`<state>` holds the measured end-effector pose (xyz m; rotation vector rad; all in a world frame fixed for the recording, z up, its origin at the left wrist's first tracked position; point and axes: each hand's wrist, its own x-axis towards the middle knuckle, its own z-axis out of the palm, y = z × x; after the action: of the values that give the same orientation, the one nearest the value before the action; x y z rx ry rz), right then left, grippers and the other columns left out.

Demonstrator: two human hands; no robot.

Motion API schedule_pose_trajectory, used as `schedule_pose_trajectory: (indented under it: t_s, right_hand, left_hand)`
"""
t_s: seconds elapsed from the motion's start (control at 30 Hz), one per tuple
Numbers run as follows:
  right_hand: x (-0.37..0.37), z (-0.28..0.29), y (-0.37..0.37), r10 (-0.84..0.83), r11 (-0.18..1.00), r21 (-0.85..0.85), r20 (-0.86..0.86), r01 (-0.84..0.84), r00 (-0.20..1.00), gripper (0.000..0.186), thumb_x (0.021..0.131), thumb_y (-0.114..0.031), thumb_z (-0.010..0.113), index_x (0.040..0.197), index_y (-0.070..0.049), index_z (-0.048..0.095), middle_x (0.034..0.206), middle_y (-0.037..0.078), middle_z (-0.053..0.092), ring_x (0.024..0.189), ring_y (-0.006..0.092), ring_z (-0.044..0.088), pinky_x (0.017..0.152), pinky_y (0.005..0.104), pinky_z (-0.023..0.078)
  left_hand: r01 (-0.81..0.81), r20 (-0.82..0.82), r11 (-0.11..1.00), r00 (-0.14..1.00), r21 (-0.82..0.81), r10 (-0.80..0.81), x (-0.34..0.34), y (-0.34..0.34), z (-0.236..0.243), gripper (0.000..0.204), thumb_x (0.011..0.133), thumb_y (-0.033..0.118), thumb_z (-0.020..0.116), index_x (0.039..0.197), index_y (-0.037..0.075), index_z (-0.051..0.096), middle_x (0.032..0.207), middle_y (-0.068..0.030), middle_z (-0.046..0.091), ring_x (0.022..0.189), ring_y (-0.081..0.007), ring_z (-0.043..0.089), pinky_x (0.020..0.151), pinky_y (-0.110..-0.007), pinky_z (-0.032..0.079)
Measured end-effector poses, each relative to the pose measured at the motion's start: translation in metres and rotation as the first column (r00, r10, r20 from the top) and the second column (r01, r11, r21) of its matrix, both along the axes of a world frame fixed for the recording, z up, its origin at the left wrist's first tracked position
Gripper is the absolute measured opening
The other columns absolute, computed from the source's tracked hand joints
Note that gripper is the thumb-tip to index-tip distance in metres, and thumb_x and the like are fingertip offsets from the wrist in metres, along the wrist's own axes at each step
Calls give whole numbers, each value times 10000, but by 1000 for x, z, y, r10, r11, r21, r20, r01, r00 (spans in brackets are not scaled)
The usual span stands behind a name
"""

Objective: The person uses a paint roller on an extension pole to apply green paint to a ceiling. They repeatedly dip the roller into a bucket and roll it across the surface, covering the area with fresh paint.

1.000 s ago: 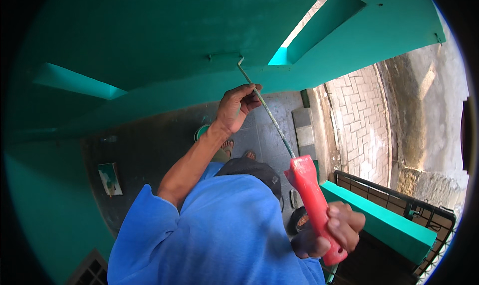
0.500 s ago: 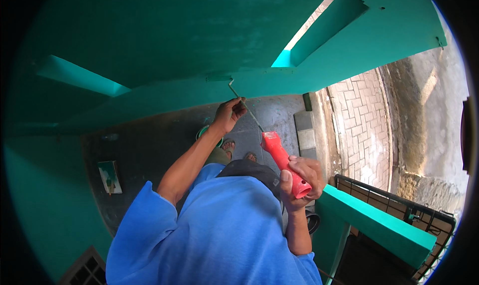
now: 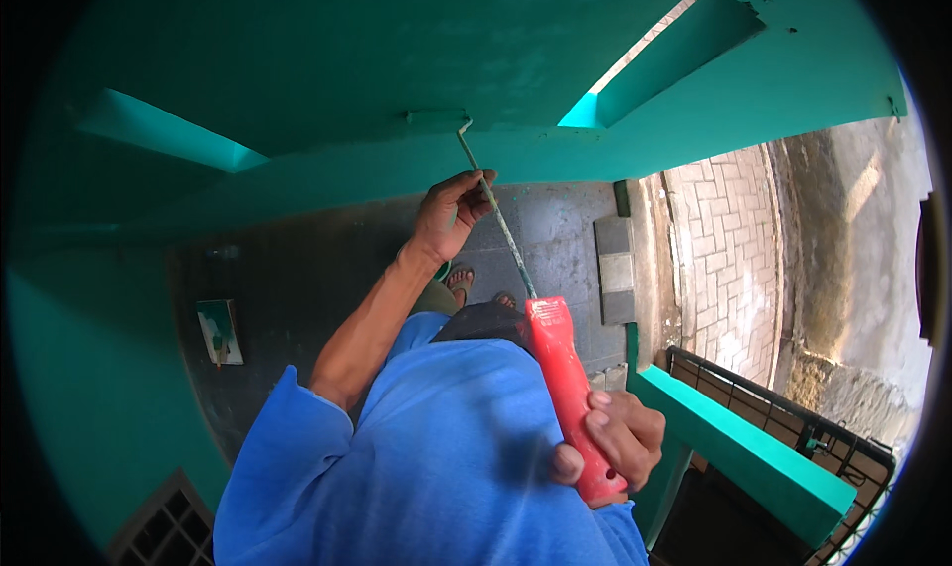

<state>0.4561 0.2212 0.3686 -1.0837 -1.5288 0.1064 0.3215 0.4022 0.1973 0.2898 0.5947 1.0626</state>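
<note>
A paint roller (image 3: 558,358) with a long red handle stretches from beside my body up to the green wall (image 3: 327,60). My right hand (image 3: 631,435) is wrapped round the lower end of the handle. Farther up, the fingers of my left hand (image 3: 448,217) close on the thin, paint-specked metal rod (image 3: 506,234). The rod bends at its far end, where the roller head (image 3: 434,117) lies against the wall. Being green like the wall, the head is hard to make out.
Two slanted openings cut the wall, one bright-edged opening (image 3: 645,60) at right. A board with a paintbrush (image 3: 218,333) lies on the dark tiled floor (image 3: 288,269) at left. A green ledge (image 3: 744,447) and a black metal gate (image 3: 793,407) stand to my right, near a brick-paved path (image 3: 729,239).
My right hand has drawn down and toward my body with the handle. The roller head sits higher in the picture against the wall, and the view has shifted slightly. Both hands keep hold.
</note>
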Motion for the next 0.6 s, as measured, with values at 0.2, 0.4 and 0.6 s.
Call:
schedule_pose_trajectory:
  t_s: [0.2, 0.4, 0.6]
  right_hand:
    - [-11, -35, 36, -17, 993, -113, 231, 44, 973, 361, 598, -193, 782, 836, 1, 593, 710, 117, 578, 569, 188, 586, 475, 266, 492]
    - [-9, -11, 9, 26, 989, -145, 90, -13, 996, 354, 572, -192, 796, 833, -38, 612, 777, 104, 609, 594, 190, 598, 531, 273, 510]
    - [-16, -55, 39, -26, 984, -171, 124, 47, 992, 416, 529, -198, 820, 850, -33, 613, 785, 112, 611, 641, 204, 611, 566, 278, 515]
  left_hand:
    - [-54, -93, 989, 995, -138, 42, -13, 17, -74, 84, 828, 103, 550, 864, 29, 566, 836, -67, 599, 663, -124, 579, 628, -270, 522]
    - [-41, -49, 997, 998, -59, 38, -10, 4, -28, 77, 830, 99, 541, 866, 33, 558, 829, -67, 601, 673, -122, 575, 627, -270, 512]
    - [-65, -159, 988, 986, -139, 43, -21, 20, -95, 90, 828, 104, 547, 875, 29, 561, 818, -66, 603, 660, -120, 579, 623, -269, 514]
